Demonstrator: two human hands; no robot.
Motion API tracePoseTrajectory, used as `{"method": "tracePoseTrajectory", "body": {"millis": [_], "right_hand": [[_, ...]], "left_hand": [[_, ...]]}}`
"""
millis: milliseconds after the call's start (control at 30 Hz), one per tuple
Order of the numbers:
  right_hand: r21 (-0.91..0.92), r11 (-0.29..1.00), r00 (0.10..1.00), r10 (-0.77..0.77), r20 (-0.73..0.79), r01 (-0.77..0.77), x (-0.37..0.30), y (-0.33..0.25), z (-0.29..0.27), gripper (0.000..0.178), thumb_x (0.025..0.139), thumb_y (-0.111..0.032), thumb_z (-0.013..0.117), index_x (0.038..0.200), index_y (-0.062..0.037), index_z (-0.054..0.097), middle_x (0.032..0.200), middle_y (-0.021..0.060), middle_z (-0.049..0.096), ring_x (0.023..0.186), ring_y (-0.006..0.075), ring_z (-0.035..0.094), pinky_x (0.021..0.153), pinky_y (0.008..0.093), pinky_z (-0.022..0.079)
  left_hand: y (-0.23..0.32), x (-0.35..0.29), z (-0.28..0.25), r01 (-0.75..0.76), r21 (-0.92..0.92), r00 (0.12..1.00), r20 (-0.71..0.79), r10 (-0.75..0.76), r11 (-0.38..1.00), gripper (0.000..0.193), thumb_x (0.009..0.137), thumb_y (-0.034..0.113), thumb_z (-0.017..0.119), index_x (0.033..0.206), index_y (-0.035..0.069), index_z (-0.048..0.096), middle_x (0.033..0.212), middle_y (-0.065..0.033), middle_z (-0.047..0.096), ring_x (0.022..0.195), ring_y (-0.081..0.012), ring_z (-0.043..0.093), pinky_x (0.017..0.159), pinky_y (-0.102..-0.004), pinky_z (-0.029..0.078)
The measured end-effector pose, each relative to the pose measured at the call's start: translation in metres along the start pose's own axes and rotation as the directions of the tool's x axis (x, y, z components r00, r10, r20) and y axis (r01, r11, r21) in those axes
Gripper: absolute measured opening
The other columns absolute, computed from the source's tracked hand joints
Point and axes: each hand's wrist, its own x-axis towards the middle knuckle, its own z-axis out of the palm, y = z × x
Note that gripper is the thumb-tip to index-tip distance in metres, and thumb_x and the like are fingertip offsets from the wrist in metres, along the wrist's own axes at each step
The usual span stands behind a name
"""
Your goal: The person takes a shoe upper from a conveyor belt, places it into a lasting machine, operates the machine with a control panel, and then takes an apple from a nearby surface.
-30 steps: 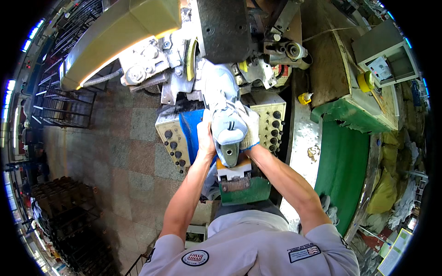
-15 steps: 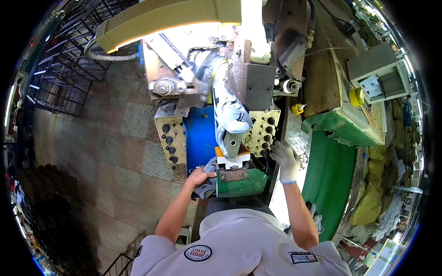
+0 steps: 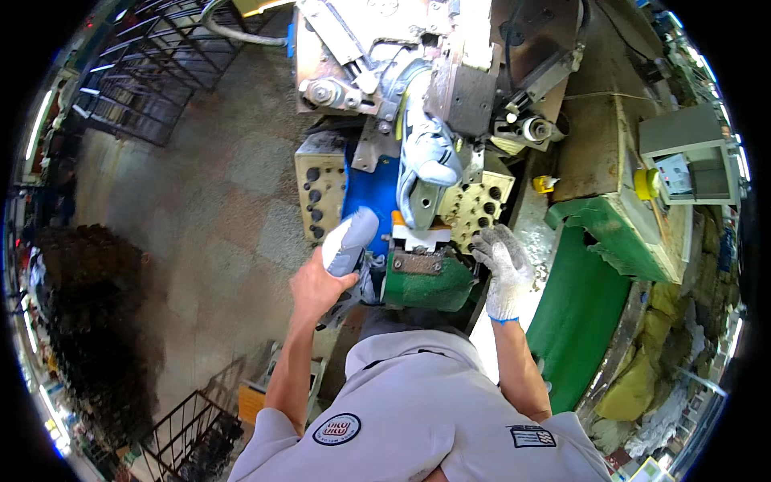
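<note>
My bare left hand [image 3: 314, 283] is closed round a grey and white shoe upper [image 3: 351, 238], its rounded toe pointing away from me. More grey shoe material [image 3: 371, 278] shows beside it, partly hidden. A grey-blue shoe upper on a last [image 3: 434, 157] sits in the machine [image 3: 474, 100], toe toward me, above a white and orange support [image 3: 421, 234]. The support tops a green curved housing [image 3: 430, 287]. My right hand [image 3: 506, 271], in a whitish knit glove, hovers right of that housing near the right knob panel [image 3: 479, 205]. Its fingers are loosely bent and apart, with nothing seen in them.
Left of the blue panel [image 3: 377, 193] stands another knob panel [image 3: 317, 189]. A green conveyor belt [image 3: 578, 321] runs along my right, below a wooden bench [image 3: 598, 153] with a grey box [image 3: 691, 153]. Black metal racks [image 3: 152, 68] stand at far left.
My left hand has lifted the shoe upper from low beside the green housing, up and to the left of it. The gloved right hand stays near the right panel. The whole view has shifted.
</note>
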Motion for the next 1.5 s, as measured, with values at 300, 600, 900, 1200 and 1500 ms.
{"method": "tracePoseTrajectory", "body": {"millis": [300,600,900,1200,1500], "right_hand": [[0.293,0.955,0.912,-0.153,0.381,0.038,-0.037,-0.069,0.068,0.078,0.086,-0.036,0.081,0.146,-0.0009,0.046,0.132,0.0095,0.062,0.117,0.0191,0.060,0.102,0.0361,0.048],[0.580,0.810,0.963,-0.078,0.256,-0.088,-0.013,-0.070,-0.101,0.083,0.079,-0.044,0.079,0.145,-0.0022,0.051,0.132,0.0156,0.065,0.114,0.0273,0.067,0.097,0.0397,0.056],[0.485,0.875,0.996,-0.049,0.074,0.007,-0.043,-0.075,-0.233,0.058,0.085,-0.033,0.077,0.130,-0.0001,0.062,0.113,0.0078,0.069,0.100,0.0139,0.065,0.090,0.0316,0.053],[0.334,0.937,0.979,-0.154,0.136,0.102,-0.058,-0.058,-0.307,0.094,0.076,-0.039,0.083,0.153,-0.0002,0.044,0.137,0.0096,0.060,0.125,0.0185,0.055,0.110,0.0342,0.041],[0.486,0.868,0.974,-0.187,0.130,0.102,-0.069,-0.012,-0.335,0.099,0.080,-0.050,0.081,0.156,-0.0017,0.041,0.139,0.0097,0.059,0.126,0.0179,0.054,0.110,0.0329,0.040]], "left_hand": [[0.159,-0.116,-0.058,-0.629,-0.097,0.752,-0.331,0.571,0.772,0.089,0.077,0.034,0.088,0.146,-0.004,0.048,0.124,-0.0219,0.067,0.111,-0.0351,0.068,0.094,-0.0428,0.053],[0.257,-0.061,0.062,0.102,-0.912,0.787,0.318,0.529,0.396,0.047,0.100,0.037,0.069,0.119,-0.006,0.071,0.103,-0.0051,0.073,0.093,-0.0118,0.065,0.087,-0.0289,0.050],[0.316,-0.114,0.161,-0.096,-0.752,0.602,0.477,0.640,0.652,0.052,0.097,0.036,0.069,0.121,-0.011,0.069,0.104,-0.0072,0.073,0.091,-0.0127,0.064,0.084,-0.0269,0.048],[0.415,-0.138,0.191,0.177,-0.495,0.298,0.851,0.433,0.851,0.044,0.095,0.037,0.073,0.104,-0.006,0.073,0.098,-0.0130,0.074,0.087,-0.0197,0.071,0.082,-0.0328,0.057],[0.400,-0.154,0.240,-0.027,-0.524,0.315,0.804,0.505,0.851,0.036,0.089,0.027,0.076,0.095,-0.009,0.075,0.088,-0.0117,0.074,0.076,-0.0149,0.070,0.072,-0.0286,0.056]]}}
